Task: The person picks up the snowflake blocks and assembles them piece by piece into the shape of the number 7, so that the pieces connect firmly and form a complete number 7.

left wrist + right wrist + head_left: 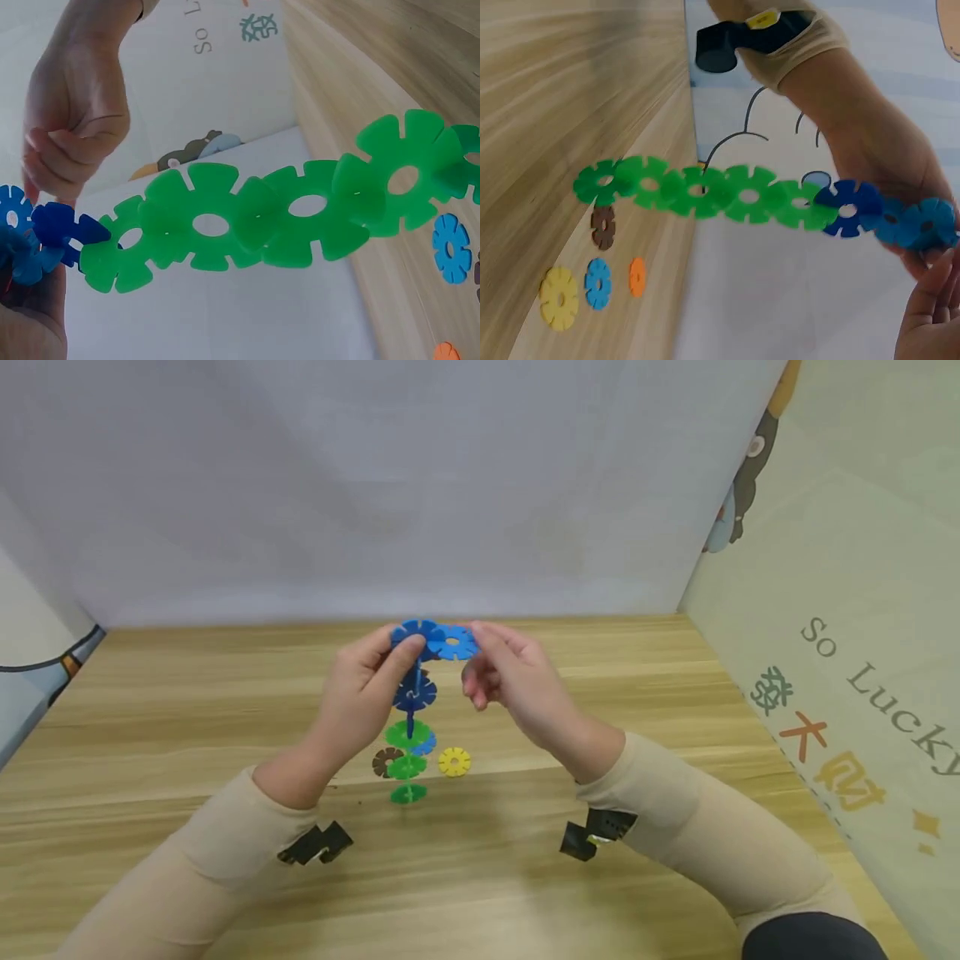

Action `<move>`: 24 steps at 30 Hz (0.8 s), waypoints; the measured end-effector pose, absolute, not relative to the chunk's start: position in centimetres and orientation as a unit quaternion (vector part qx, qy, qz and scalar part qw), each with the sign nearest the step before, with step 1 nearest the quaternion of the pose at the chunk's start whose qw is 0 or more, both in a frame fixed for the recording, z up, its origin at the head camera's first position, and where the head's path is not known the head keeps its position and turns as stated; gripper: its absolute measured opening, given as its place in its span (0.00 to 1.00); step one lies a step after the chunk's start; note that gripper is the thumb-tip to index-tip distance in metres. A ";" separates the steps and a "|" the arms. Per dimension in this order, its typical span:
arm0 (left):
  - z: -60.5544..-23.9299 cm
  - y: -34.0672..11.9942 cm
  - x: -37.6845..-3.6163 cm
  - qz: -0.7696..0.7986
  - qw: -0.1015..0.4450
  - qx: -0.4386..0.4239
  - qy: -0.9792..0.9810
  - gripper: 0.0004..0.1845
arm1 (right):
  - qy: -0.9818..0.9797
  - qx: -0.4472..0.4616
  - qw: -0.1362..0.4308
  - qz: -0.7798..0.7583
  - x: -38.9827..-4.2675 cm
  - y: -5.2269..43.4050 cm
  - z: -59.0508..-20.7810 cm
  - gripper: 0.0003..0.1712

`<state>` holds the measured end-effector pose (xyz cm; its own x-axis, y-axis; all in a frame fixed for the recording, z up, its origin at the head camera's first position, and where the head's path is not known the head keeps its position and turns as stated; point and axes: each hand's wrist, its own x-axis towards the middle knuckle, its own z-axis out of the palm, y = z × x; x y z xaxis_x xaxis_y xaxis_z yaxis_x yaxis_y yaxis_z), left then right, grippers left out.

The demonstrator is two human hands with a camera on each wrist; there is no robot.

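A chain of slotted plastic snowflake discs hangs upright in front of me, with green discs (214, 244) below and blue discs (415, 693) above, each slotted crosswise into its neighbour. My left hand (360, 689) grips the chain at its top, the thumb lying over a blue disc. From the right, my right hand (525, 689) pinches the outer edge of a lighter blue disc (463, 647) between thumb and index finger. That disc sits beside the top of the chain, overlapping the disc under my left thumb. The other right fingers are curled below it.
Loose discs lie on the wooden table (637, 860): a yellow one (462, 768), a brown one (381, 763), a light blue one (598, 292) and an orange one (637, 277). A pale curtain (375, 510) stands behind, and a printed panel (847, 577) on the right.
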<state>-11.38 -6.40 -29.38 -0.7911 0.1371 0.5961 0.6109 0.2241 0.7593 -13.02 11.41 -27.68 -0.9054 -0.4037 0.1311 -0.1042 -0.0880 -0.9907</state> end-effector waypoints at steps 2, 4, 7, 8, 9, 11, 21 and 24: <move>-29.3 -6.8 -11.4 -0.574 0.205 -0.239 -0.756 0.14 | 0.689 -0.182 0.117 -0.692 -13.8 11.6 -28.5 0.19; -29.3 -7.2 -11.4 -0.577 0.203 -0.232 -0.756 0.16 | 0.713 -0.167 0.141 -0.666 -14.8 11.8 -29.5 0.17; -29.2 -7.6 -11.3 -0.584 0.204 -0.229 -0.752 0.17 | 0.751 -0.154 0.184 -0.615 -16.3 11.9 -31.5 0.15; -29.1 -7.7 -11.3 -0.586 0.205 -0.227 -0.750 0.17 | 0.763 -0.154 0.195 -0.596 -16.8 11.9 -32.1 0.15; -29.1 -7.8 -11.3 -0.589 0.205 -0.226 -0.748 0.17 | 0.774 -0.158 0.204 -0.578 -17.2 11.9 -32.8 0.15; -29.1 -8.0 -11.2 -0.594 0.206 -0.225 -0.744 0.16 | 0.793 -0.173 0.218 -0.542 -18.0 11.9 -34.0 0.15; -29.5 -8.3 -11.4 -0.616 0.201 -0.219 -0.729 0.14 | 0.874 -0.310 0.256 -0.273 -19.5 9.9 -38.1 0.21; -29.5 -8.3 -11.5 -0.620 0.199 -0.220 -0.727 0.14 | 0.882 -0.339 0.246 -0.215 -19.6 9.2 -38.5 0.24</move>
